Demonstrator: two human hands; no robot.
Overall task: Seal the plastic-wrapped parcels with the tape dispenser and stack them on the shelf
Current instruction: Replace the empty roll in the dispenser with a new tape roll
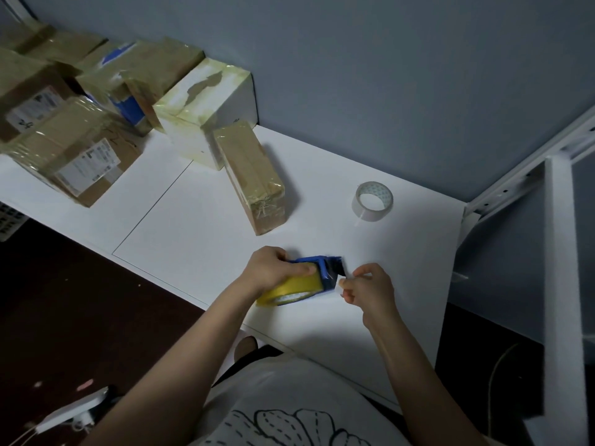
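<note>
On the white desk (pixel 199 226), wrapped parcels (pixel 80 162) pile at the far left, with a single parcel (pixel 254 181) lying alone mid-desk. Near the front edge our left hand (pixel 273 268) grips the tape dispenser (pixel 322 280), likely light and rigid. Our right hand (pixel 367 291) pinches its flimsy, sticky tape end (pixel 342 278).

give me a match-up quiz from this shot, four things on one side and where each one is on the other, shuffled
Things
1 dispenser
2 tape end
3 clear roll
4 slim parcel

Places
a pinched by the right hand
b lying beside the white box
c gripped by the left hand
d loose on the table, right of the slim parcel

Pairs: 1-c, 2-a, 3-d, 4-b
</note>
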